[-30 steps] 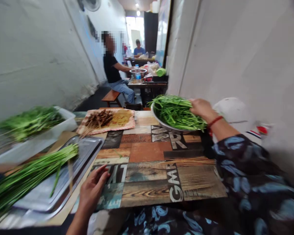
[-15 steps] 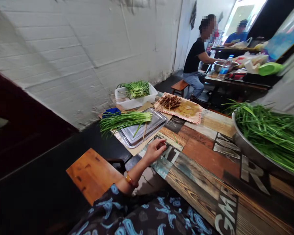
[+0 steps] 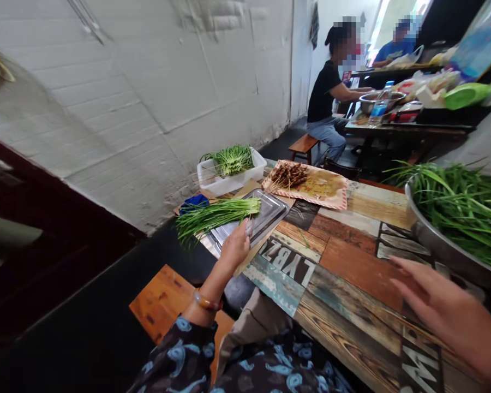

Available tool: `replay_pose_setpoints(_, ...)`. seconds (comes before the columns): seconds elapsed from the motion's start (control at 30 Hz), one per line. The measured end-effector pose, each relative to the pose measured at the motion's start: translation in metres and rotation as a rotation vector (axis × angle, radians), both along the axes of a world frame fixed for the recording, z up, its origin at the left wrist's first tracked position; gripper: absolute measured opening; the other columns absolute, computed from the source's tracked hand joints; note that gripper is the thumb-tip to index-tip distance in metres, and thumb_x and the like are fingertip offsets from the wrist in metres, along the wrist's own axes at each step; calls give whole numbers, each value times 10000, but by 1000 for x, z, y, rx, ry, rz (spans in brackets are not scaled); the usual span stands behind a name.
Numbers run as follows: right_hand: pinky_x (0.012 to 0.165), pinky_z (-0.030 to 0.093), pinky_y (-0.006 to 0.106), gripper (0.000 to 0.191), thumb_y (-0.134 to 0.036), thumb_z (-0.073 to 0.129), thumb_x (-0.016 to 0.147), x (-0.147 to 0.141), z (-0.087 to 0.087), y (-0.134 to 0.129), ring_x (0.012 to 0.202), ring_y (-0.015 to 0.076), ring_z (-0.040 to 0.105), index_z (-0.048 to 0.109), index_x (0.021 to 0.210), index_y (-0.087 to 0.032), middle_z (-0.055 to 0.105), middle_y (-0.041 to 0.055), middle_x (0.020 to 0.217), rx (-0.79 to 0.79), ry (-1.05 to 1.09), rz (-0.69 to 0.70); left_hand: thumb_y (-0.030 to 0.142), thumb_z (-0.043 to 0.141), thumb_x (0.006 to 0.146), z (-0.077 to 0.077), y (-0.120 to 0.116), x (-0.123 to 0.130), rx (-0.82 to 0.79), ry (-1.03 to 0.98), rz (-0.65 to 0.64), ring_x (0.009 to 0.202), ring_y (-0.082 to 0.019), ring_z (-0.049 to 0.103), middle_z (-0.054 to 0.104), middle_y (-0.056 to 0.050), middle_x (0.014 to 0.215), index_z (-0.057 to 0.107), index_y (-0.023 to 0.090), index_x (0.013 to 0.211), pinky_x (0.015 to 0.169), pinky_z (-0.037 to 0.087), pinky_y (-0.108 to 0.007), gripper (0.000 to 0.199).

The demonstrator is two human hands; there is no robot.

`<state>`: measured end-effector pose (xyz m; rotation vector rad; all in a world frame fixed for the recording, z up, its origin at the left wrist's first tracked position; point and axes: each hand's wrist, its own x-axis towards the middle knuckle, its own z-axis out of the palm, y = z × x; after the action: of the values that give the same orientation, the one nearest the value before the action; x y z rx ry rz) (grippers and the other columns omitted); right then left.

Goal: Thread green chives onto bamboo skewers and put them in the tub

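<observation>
Door: dark red [image 3: 45, 240], seen at far left beside the white wall [image 3: 126, 109].
Wooden bench: its seat [image 3: 163, 300] is seen low at left, below the table edge.
Blue cloth: [image 3: 193, 203] bundled, partly covered by the bunch of greens.
Bunch of greens: [image 3: 215, 214] laid across the metal tray, pale cut ends pointed right, leafy ends hung past the table edge.
White tub: [image 3: 225, 184] placed behind the bunch; more greens [image 3: 234, 160] are held in it.
Left hand: [image 3: 236, 245] reached over the near side of the metal tray, fingers just below the cut ends; grip is narrow, but whether anything is pinched cannot be told. A bracelet [image 3: 207, 302] is worn on the wrist.
Metal tray: [image 3: 273, 209] set flat at the table's left end, partly hidden by bunch and hand.
Lined tray: [image 3: 331, 189] set behind the metal tray; brown skewers [image 3: 289, 174] are piled on its left part.
Person in black: [image 3: 324, 90] seated at the far table, arms stretched toward a small bowl [image 3: 368, 102].
Right hand: [image 3: 445, 311] held over the patterned table [image 3: 352, 262], fingers extended, thumb spread wide; contact with the tabletop cannot be told.
Large bowl: [image 3: 427, 240] stood at far right, just beyond the right hand, heaped with long leaves [image 3: 466, 213].
</observation>
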<state>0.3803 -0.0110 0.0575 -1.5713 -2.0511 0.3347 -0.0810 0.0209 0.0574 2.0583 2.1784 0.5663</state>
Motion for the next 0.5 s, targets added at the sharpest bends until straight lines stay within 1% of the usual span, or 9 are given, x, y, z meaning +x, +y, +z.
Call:
replay_pose_setpoints(0.03, 1018, 472, 477, 458, -559, 465, 852, -18, 5, 3, 1166, 292, 612, 473, 1309, -529, 632, 79, 1290, 14, 21, 57, 138, 455, 850, -2, 2, -2, 11, -47, -6, 978, -254, 625, 647, -154, 1096, 435, 108, 1413, 885, 477, -381, 564)
replay_pose_setpoints(0.1, 988, 491, 507, 402, -526, 464, 869, -47, 11, 7, 1136, 304, 631, 541, 1261, -476, 657, 79, 1249, -1, 44, 127, 148, 462, 836, -4, 5, -7, 12, -156, -26, 833, -217, 631, 663, -103, 943, 442, 110, 1406, 809, 492, -357, 571)
replay_pose_setpoints(0.17, 963, 504, 507, 372, -503, 491, 873, -75, 14, 12, 1118, 302, 639, 606, 1208, -390, 675, 81, 1215, -69, 84, 193, 182, 479, 834, -6, 6, -10, 12, -315, -62, 665, -167, 583, 618, -29, 767, 443, 112, 1395, 706, 488, -316, 567)
replay_pose_setpoints(0.2, 947, 511, 490, 358, -488, 500, 877, -91, 14, 17, 1093, 291, 648, 630, 1180, -349, 685, 82, 1192, -114, 121, 230, 203, 486, 835, -8, 6, -11, 24, -409, -76, 612, -146, 553, 589, -2, 722, 444, 117, 1388, 665, 479, -294, 561)
replay_pose_setpoints(0.27, 906, 525, 436, 337, -436, 502, 889, -130, 12, 30, 1008, 254, 667, 663, 1139, -278, 706, 85, 1126, -231, 244, 317, 239, 504, 831, -13, 6, -9, 59, -598, -87, 564, -115, 520, 570, 15, 726, 441, 131, 1378, 606, 459, -262, 561)
replay_pose_setpoints(0.33, 864, 530, 393, 289, -377, 552, 854, -178, 9, 45, 919, 225, 669, 694, 1057, -227, 719, 82, 1053, -355, 424, 363, 266, 524, 822, -18, 4, -6, 87, -739, -66, 550, -99, 515, 582, 7, 783, 412, 146, 1393, 569, 446, -246, 594)
replay_pose_setpoints(0.37, 857, 527, 366, 244, -346, 598, 822, -205, 8, 53, 919, 212, 660, 704, 1000, -218, 719, 70, 1023, -448, 535, 396, 275, 532, 819, -20, 3, -4, 93, -780, -54, 549, -95, 517, 589, 1, 811, 392, 153, 1406, 562, 445, -243, 616)
replay_pose_setpoints(0.43, 800, 525, 308, 140, -298, 670, 770, -256, 7, 66, 861, 176, 647, 698, 871, -204, 711, 34, 901, -746, 822, 370, 291, 543, 823, -21, 0, -3, 90, -795, -50, 564, -97, 534, 603, -10, 849, 362, 163, 1428, 573, 454, -246, 644)
replay_pose_setpoints(0.5, 669, 514, 256, 141, -325, 648, 802, -297, 7, 73, 718, 135, 629, 651, 773, -188, 676, 6, 767, -849, 906, 364, 318, 545, 844, -17, -2, -9, 78, -712, -62, 601, -114, 561, 618, -24, 869, 357, 168, 1437, 606, 472, -262, 640)
